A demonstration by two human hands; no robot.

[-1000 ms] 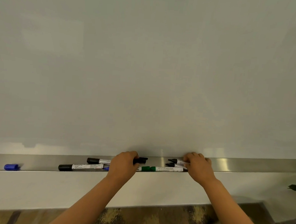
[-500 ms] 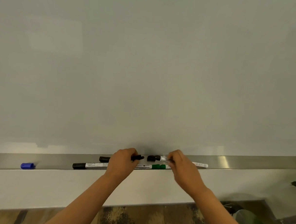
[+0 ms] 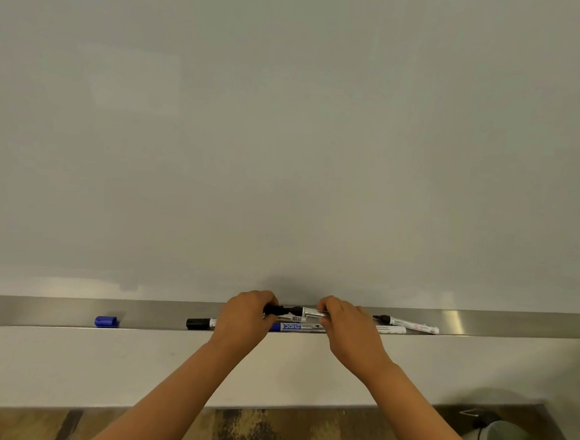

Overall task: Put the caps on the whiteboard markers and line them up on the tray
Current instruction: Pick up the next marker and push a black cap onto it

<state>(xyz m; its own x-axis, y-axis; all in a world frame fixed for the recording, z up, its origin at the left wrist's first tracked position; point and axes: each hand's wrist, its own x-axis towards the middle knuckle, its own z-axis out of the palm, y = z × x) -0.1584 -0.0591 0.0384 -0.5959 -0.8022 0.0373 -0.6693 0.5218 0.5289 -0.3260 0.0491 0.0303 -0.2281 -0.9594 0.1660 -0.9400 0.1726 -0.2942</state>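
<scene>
Though glossy, slim cylindrical marker (image 3: 309, 312) midair.

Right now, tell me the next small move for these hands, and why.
Probably press the black cap in the left hand fully onto the marker held by the right hand. Cap and tip already meet above the tray, seemingly not fully seated.

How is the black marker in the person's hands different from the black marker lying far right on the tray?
The black-tipped white marker is gripped by the right hand, while the uncapped black-tipped white marker on the right lies alone on the silver metal tray. The held one meets a black cap in the left hand; the lying one's tip is bare. Both have white printed barrels.
</scene>
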